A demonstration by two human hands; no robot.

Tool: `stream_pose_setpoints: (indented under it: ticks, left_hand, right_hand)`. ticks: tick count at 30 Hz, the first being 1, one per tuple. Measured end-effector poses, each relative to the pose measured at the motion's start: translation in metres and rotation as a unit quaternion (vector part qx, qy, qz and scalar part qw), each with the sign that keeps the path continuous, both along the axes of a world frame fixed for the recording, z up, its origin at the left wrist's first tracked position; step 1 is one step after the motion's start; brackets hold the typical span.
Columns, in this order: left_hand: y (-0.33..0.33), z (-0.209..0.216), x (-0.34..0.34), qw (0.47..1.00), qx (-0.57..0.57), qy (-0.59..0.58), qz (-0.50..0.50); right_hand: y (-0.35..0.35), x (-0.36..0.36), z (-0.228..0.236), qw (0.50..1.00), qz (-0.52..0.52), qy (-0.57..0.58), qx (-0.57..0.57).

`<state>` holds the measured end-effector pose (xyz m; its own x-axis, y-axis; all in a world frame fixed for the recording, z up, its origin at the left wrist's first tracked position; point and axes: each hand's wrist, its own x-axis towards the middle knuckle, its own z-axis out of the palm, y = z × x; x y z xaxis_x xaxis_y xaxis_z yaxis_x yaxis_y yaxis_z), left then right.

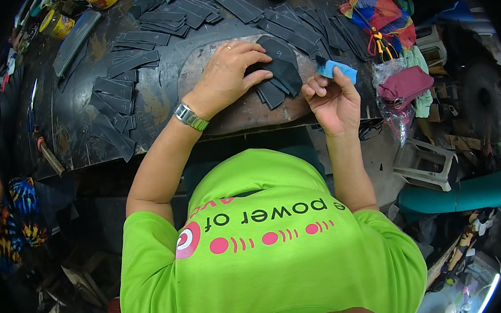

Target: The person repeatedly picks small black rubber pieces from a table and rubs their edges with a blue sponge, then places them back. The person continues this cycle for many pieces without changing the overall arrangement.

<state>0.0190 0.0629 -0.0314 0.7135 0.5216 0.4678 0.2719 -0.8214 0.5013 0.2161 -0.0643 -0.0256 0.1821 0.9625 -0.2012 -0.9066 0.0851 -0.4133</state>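
Note:
My left hand, with a ring and a wristwatch, is closed on the left edge of a small stack of dark, flat cut pieces. The stack sits on a worn brown board, and its lower pieces fan out toward me. To the right of the stack, my right hand pinches a small light-blue strip between thumb and curled fingers. The strip has a black, frayed-looking tip at its left end, held above the board's right side. I cannot tell what the strip is made of.
Rows of overlapping dark strips curve around the board on the black table. A yellow tub stands at the far left, a wooden-handled tool at the left edge. A maroon pouch and a colourful mesh bag hang at right.

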Motion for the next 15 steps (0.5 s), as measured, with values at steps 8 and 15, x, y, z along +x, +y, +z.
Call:
stream_pose_setpoints:
  ticks: [8, 15]
  left_hand:
    - [0.0, 0.004, -0.006, 0.999, -0.031, 0.009, -0.011]
    - [-0.003, 0.006, -0.01, 0.999, -0.044, -0.006, -0.002]
  right_hand:
    - [0.001, 0.002, 0.001, 1.0, -0.005, 0.007, -0.022]
    - [-0.002, 0.04, 0.01, 0.9, -0.215, -0.378, -0.027]
